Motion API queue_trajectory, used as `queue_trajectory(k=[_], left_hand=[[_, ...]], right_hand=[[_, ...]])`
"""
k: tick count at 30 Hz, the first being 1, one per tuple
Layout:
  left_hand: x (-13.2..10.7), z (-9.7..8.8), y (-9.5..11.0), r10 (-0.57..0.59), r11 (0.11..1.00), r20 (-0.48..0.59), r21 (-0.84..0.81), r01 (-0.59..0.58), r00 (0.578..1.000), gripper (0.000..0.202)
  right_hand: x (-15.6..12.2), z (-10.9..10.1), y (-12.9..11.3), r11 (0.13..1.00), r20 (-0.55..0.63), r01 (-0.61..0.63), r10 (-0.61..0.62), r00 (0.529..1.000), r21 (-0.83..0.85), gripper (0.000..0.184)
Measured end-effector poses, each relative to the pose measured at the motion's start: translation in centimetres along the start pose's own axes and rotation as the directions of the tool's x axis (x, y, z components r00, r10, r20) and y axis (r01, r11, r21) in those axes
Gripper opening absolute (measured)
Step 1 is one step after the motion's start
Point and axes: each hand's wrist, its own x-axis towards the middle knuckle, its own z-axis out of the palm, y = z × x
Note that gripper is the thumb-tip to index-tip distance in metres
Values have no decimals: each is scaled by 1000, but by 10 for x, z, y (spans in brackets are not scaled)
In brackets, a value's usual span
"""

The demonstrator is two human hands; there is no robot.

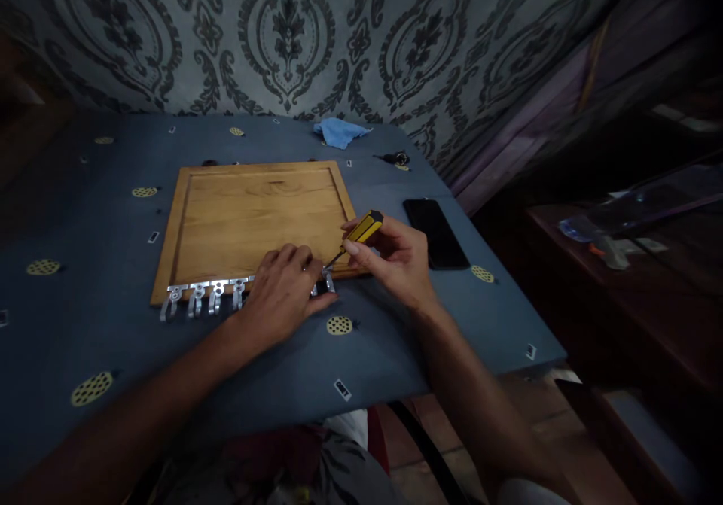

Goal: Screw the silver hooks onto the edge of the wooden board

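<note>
A framed wooden board (260, 215) lies flat on the table, with a metal hook rail (212, 285) along its near edge. Several silver hooks hang from the rail toward me. My left hand (282, 290) rests over the rail and the board's edge, its fingers pressing down and covering the middle hooks. In my right hand (398, 260) is a screwdriver (364, 228) with a yellow and black handle, gripped between thumb and fingers. Its shaft slants down to the left, and the tip meets the rail's right end near the last hook. Any screw there is too small to make out.
A black phone (436, 234) lies right of the board. Toward the back are a blue cloth (340, 132) and a small dark object (395, 158) with a thin point. The pineapple-print tablecloth (226, 407) ends at a patterned wall. A dark red surface (621, 294) stands at right.
</note>
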Motion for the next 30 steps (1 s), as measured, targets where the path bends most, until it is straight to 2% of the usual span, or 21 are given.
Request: queue_trajectory(k=[4,13,20,25,27,30], left_hand=[[-1,1,0,4,1000,-4,-5,-4,1000,44],[-1,3,-2,15,1000,-37,-8,-16,999,43],[-2,1,-1,6,1000,-22,-18,-7,1000,43],[-1,1,-1,7,1000,-15,-4,-7,1000,44],[-1,1,-1,7,1000,-23,-3,-7,1000,43],[-1,2,-2,17,1000,-31,-11,-18,999,41]], right_hand=[[1,-4,-1,1000,64,-3,4,998,-20,34],[1,3,3,999,-57,-48,49,997,7,42],[0,4,-1,985,-31,-108,113,993,137,39],[-1,3,-4,990,7,-92,92,996,108,33],[-2,4,-4,992,-23,-90,93,995,93,33],[-1,4,-4,994,-137,-23,38,990,110,36]])
